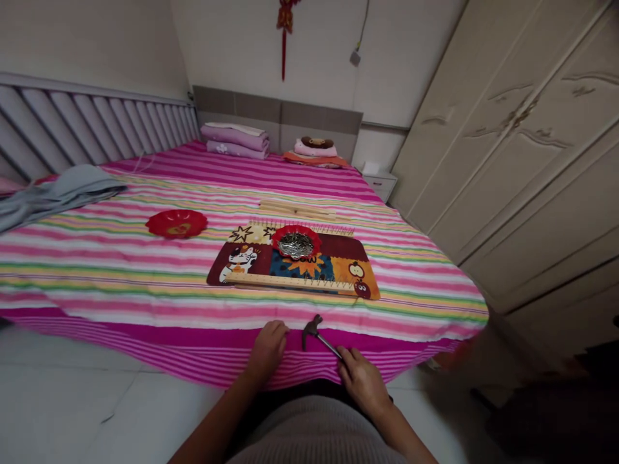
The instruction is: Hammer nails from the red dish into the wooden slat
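Observation:
My right hand (363, 380) is closed around the handle of a claw hammer (330, 347), whose head points away from me over the bed's near edge. To the left of the hammer head, my left hand (269, 350) is closed by the bed edge, its fingers drawn together. Whatever is in them, if anything, is too small to make out. Beyond both hands, a wooden strip (275, 280) lies along the near side of a patterned mat (217, 265). Several nails (333, 284) stand in the strip's right part. A red scalloped dish (316, 243) full of loose nails (296, 245) rests on the mat.
A second red dish (177, 223) sits on the striped bed cover (120, 258). Behind the mat are more wooden strips (294, 210) and a nail-studded one (333, 229). Grey cloth (68, 187) lies at left, folded bedding (236, 140) at the headboard. A wardrobe (507, 129) stands at right.

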Demonstrator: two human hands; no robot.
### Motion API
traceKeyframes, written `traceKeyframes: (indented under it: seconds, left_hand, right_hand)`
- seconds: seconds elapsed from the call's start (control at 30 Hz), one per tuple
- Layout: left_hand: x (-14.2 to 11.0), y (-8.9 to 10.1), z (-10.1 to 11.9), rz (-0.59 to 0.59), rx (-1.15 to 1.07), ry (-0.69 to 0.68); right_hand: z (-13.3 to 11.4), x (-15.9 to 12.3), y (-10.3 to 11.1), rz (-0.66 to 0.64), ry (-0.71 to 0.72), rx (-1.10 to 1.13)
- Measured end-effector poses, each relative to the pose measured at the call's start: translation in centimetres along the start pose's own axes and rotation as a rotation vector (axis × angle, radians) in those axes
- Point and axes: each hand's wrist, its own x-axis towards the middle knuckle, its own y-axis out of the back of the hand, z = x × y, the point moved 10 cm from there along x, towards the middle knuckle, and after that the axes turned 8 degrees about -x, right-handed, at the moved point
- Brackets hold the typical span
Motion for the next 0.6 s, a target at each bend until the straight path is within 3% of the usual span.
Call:
traceKeyframes:
  seconds: [0.6]
  left_hand:
    - [-0.43,0.19,-0.21,0.002,-0.065,0.056]
  right_hand:
    - [-0.11,-0.04,0.37,0.102,0.027,-0.001]
